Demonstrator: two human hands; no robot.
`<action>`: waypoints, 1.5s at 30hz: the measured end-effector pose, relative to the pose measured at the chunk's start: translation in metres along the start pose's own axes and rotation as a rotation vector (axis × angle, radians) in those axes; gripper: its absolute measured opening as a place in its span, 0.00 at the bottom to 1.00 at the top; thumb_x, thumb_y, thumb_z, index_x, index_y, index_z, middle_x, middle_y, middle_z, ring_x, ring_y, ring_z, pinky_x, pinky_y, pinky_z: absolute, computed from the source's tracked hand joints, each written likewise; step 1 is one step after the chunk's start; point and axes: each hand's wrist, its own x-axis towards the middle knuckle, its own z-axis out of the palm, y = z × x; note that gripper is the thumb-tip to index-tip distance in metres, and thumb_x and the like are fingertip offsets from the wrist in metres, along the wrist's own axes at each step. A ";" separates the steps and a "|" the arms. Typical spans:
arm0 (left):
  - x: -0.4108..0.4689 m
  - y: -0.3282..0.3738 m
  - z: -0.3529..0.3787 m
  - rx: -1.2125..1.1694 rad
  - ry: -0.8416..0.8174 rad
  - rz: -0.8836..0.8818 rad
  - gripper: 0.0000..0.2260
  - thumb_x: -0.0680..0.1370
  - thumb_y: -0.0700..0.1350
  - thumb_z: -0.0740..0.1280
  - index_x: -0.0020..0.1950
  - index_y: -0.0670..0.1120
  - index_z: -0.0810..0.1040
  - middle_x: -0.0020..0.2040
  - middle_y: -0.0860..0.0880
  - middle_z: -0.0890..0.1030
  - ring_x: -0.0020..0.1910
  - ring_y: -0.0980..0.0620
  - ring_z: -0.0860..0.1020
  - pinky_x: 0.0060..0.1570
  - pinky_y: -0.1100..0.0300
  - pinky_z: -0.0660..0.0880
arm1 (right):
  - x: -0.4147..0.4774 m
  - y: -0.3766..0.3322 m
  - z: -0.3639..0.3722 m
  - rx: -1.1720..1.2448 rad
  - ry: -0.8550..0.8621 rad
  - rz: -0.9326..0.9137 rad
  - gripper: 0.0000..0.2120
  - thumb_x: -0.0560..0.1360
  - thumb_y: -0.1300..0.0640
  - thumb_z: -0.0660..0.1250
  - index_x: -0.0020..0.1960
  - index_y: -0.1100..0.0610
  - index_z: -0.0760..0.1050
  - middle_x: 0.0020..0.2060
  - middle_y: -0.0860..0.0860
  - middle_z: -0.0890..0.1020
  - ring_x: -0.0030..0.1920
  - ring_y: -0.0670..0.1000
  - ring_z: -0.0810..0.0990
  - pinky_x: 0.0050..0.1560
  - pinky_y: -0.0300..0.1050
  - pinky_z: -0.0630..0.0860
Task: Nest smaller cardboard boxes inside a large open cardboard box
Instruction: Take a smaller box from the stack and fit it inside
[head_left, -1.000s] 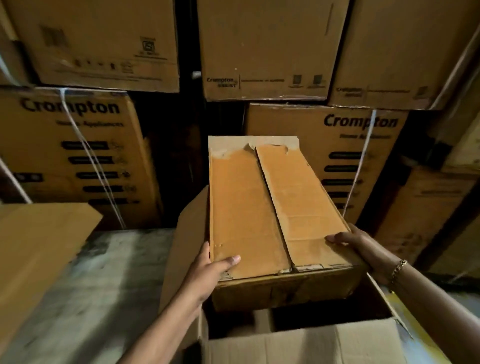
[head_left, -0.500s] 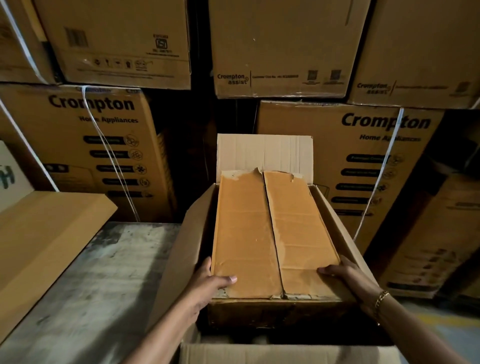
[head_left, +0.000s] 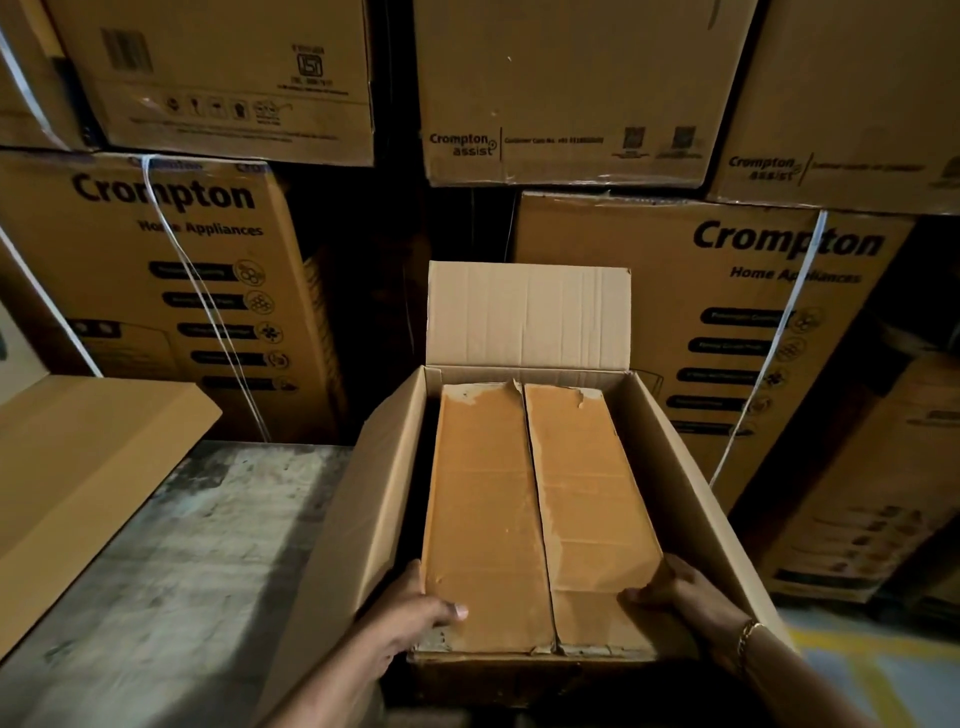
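Observation:
A smaller brown cardboard box (head_left: 535, 514), its two top flaps closed with a seam down the middle, lies lengthwise inside the large open cardboard box (head_left: 691, 499). The large box's far flap (head_left: 527, 317) stands upright and its left flap (head_left: 358, 519) leans outward. My left hand (head_left: 415, 618) grips the small box's near left corner, thumb on top. My right hand (head_left: 680, 592), with a gold bracelet on the wrist, grips its near right corner. The small box's top sits below the large box's rim.
Stacked "Crompton" cartons (head_left: 727, 322) with white straps form a wall right behind the open box and to the left (head_left: 156, 270). A flat cardboard piece (head_left: 78, 467) lies at the left over a worn grey surface (head_left: 197, 571).
Both hands have lowered the small box from above the large box's opening down inside it. It has levelled out and now sits lower between the walls.

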 end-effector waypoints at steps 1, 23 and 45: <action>0.005 -0.001 0.001 0.053 -0.005 -0.010 0.30 0.68 0.46 0.78 0.66 0.50 0.68 0.62 0.51 0.79 0.59 0.52 0.77 0.62 0.58 0.73 | 0.005 0.003 0.000 -0.022 0.011 0.012 0.26 0.67 0.66 0.77 0.61 0.56 0.72 0.54 0.61 0.83 0.54 0.62 0.82 0.47 0.53 0.78; 0.009 -0.011 0.024 0.900 0.027 0.300 0.40 0.77 0.64 0.64 0.82 0.49 0.50 0.82 0.45 0.41 0.81 0.43 0.46 0.76 0.50 0.57 | 0.009 -0.043 0.097 -1.296 0.183 -0.332 0.44 0.72 0.48 0.68 0.79 0.46 0.46 0.75 0.54 0.64 0.64 0.60 0.77 0.59 0.54 0.79; -0.021 0.038 -0.023 0.633 0.613 0.327 0.38 0.79 0.43 0.67 0.82 0.53 0.48 0.59 0.47 0.79 0.39 0.56 0.79 0.35 0.61 0.79 | -0.052 -0.030 -0.027 -1.102 0.627 -0.230 0.32 0.77 0.48 0.64 0.76 0.44 0.54 0.53 0.52 0.81 0.43 0.50 0.81 0.37 0.44 0.80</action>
